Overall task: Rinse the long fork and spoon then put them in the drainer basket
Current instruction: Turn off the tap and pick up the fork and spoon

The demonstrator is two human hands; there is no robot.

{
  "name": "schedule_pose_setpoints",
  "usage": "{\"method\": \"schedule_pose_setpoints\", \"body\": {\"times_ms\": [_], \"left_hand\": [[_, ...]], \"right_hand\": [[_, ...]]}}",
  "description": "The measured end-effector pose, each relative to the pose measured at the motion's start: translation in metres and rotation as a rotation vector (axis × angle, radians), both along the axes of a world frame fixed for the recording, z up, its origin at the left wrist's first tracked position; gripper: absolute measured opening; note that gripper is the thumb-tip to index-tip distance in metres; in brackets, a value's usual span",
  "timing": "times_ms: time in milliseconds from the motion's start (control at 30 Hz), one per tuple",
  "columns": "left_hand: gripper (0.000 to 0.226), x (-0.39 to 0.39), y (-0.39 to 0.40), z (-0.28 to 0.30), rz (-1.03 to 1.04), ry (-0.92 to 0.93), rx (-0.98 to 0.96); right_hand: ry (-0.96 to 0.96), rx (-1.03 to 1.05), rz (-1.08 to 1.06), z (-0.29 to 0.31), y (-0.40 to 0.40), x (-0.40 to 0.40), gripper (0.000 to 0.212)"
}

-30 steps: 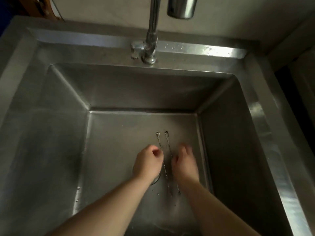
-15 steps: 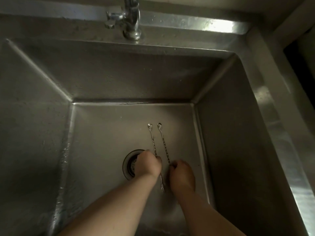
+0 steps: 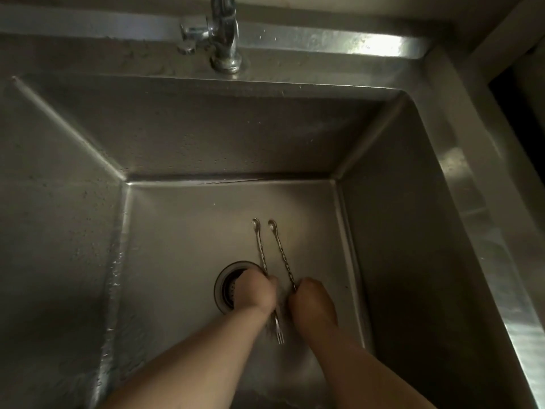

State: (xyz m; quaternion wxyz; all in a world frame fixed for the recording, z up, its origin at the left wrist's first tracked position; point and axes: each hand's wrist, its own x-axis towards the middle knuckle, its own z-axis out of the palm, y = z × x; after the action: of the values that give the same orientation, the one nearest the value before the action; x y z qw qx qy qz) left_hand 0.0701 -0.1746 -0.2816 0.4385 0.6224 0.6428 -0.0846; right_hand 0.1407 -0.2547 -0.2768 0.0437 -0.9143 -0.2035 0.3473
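Two long, thin, twisted-handle steel utensils lie side by side low in the sink. The left one is the long fork [image 3: 260, 249]; its tines stick out below my left hand [image 3: 256, 292], which is closed around its shaft. My right hand [image 3: 312, 302] is closed around the lower part of the other utensil, the long spoon [image 3: 282, 255], whose bowl end is hidden in my fist. Both handle ends point toward the far wall of the sink. No drainer basket is in view.
The deep steel sink [image 3: 177, 225] has a round drain strainer [image 3: 228, 286] just left of my left hand. A chrome tap [image 3: 225, 36] stands on the back ledge. The sink's right rim [image 3: 477, 202] runs beside a dark gap.
Both hands went from open above the utensils to closed around them. The camera tilted down, so the tap moved up in view. The utensils shifted slightly.
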Motion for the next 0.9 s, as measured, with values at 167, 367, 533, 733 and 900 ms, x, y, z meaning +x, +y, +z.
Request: {"method": "schedule_pose_setpoints", "body": {"times_ms": [167, 367, 533, 733, 900], "left_hand": [[0.026, -0.011, 0.0, 0.012, -0.033, -0.032, 0.064], [0.018, -0.017, 0.002, 0.065, 0.014, -0.145, 0.113], [0.007, -0.022, 0.005, 0.137, 0.003, -0.302, 0.263], [0.017, -0.039, 0.006, 0.225, -0.094, -0.534, 0.589], [0.02, -0.056, -0.002, 0.273, -0.088, -0.676, 0.635]], "right_hand": [[0.028, 0.065, 0.013, 0.012, -0.001, -0.005, 0.024], [0.039, 0.207, -0.041, 0.07, -0.006, -0.016, 0.017], [-0.043, 0.367, -0.125, 0.151, -0.018, -0.022, 0.009], [-0.257, 0.588, -0.153, 0.24, -0.039, -0.027, 0.004], [-0.42, 0.659, -0.038, 0.288, -0.051, -0.032, 0.008]]}}
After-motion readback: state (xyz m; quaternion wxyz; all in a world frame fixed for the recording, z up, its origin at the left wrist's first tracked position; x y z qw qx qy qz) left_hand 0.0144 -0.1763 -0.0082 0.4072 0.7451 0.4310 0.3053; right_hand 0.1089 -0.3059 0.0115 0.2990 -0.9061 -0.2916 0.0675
